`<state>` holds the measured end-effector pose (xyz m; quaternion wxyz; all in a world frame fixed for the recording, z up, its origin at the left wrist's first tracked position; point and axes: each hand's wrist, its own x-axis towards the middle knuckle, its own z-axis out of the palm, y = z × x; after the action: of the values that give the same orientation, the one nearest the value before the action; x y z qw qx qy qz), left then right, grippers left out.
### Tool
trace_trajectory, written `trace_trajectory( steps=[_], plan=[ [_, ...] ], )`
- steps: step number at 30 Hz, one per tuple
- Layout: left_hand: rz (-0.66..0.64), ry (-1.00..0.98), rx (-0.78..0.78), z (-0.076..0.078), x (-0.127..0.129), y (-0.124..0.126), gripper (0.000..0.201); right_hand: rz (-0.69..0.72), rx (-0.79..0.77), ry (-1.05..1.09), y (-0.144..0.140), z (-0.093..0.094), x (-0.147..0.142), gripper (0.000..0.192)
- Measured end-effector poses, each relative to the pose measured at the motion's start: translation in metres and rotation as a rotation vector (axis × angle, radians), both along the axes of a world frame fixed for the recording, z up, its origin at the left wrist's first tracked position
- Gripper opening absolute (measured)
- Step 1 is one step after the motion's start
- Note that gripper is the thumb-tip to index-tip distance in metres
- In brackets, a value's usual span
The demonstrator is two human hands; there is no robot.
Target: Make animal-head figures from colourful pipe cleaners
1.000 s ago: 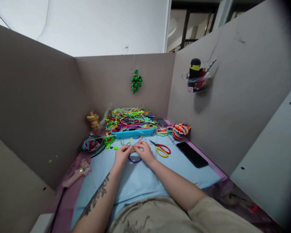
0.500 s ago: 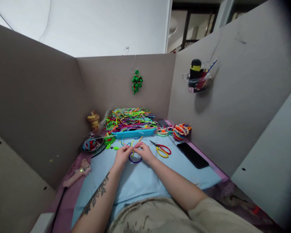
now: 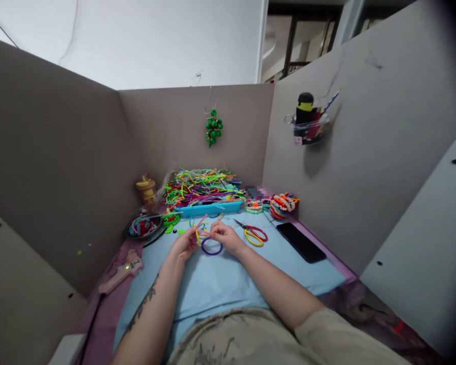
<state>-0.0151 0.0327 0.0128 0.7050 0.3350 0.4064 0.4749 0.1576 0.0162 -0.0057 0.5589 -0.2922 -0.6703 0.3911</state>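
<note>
My left hand and my right hand meet over the light blue mat. Between their fingertips they pinch thin pink and yellow pipe cleaners, which stick up and to the left. A purple pipe-cleaner ring lies on the mat just below the fingers, touching my right hand. Blue and yellow loops lie just behind the hands.
Red and yellow scissors and a black phone lie to the right. A heap of coloured pipe cleaners fills a blue tray at the back. A bowl and a pink glue gun sit left. Grey partitions enclose three sides.
My left hand has rolled outward and shifted slightly left, lifting the pink and yellow strands up. My right hand stays by the purple ring.
</note>
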Motion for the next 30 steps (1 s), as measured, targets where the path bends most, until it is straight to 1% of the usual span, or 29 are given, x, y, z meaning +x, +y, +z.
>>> trace_trajectory(
  steps=[3, 5, 7, 9, 10, 11, 12, 14, 15, 17, 20, 22, 24, 26, 28, 30],
  plan=[
    [0.062, 0.082, 0.048, 0.003, -0.003, -0.001, 0.016, -0.043, 0.019, -0.062, 0.003, -0.001, 0.004, 0.019],
    [0.121, 0.228, 0.149, 0.005, -0.004, -0.003, 0.02, -0.112, 0.028, -0.128, 0.005, -0.002, 0.007, 0.019],
    [0.165, 0.424, 0.299, 0.009, -0.004, -0.006, 0.022, -0.247, 0.05, -0.174, 0.004, -0.002, 0.008, 0.031],
    [0.185, 0.629, 0.472, 0.011, -0.002, -0.01, 0.024, -0.423, 0.132, -0.211, 0.001, 0.0, 0.008, 0.046],
    [0.185, 0.72, 0.563, 0.012, -0.001, -0.011, 0.023, -0.498, 0.192, -0.239, -0.002, 0.001, 0.008, 0.049],
    [0.185, 0.806, 0.653, 0.011, 0.0, -0.012, 0.023, -0.55, 0.251, -0.278, -0.004, 0.002, 0.007, 0.046],
    [0.188, 0.882, 0.736, 0.011, 0.001, -0.013, 0.022, -0.574, 0.298, -0.325, -0.007, 0.004, 0.006, 0.04],
    [0.19, 0.987, 0.877, 0.007, 0.003, -0.013, 0.02, -0.563, 0.338, -0.402, -0.011, 0.007, 0.003, 0.024],
    [0.186, 1.018, 0.928, 0.006, 0.004, -0.013, 0.019, -0.542, 0.338, -0.421, -0.013, 0.008, 0.002, 0.017],
    [0.159, 1.04, 0.978, 0.004, 0.005, -0.014, 0.017, -0.484, 0.317, -0.42, -0.013, 0.008, 0.0, 0.009],
    [0.054, 1.002, 0.98, 0.006, 0.005, -0.016, 0.019, -0.353, 0.233, -0.348, -0.009, 0.007, 0.001, 0.007],
    [-0.044, 0.919, 0.922, 0.01, 0.005, -0.019, 0.022, -0.208, 0.124, -0.248, -0.006, 0.006, 0.003, 0.009],
    [-0.144, 0.779, 0.819, 0.014, 0.005, -0.022, 0.024, -0.002, -0.008, -0.114, -0.003, 0.005, 0.005, 0.012],
    [-0.213, 0.618, 0.711, 0.018, 0.005, -0.024, 0.026, 0.188, -0.128, 0.042, -0.001, 0.005, 0.007, 0.016],
    [-0.236, 0.496, 0.635, 0.019, 0.005, -0.024, 0.026, 0.307, -0.211, 0.18, 0.0, 0.006, 0.008, 0.019],
    [-0.243, 0.426, 0.593, 0.018, 0.004, -0.023, 0.027, 0.382, -0.263, 0.269, -0.001, 0.007, 0.009, 0.021]
  ],
)
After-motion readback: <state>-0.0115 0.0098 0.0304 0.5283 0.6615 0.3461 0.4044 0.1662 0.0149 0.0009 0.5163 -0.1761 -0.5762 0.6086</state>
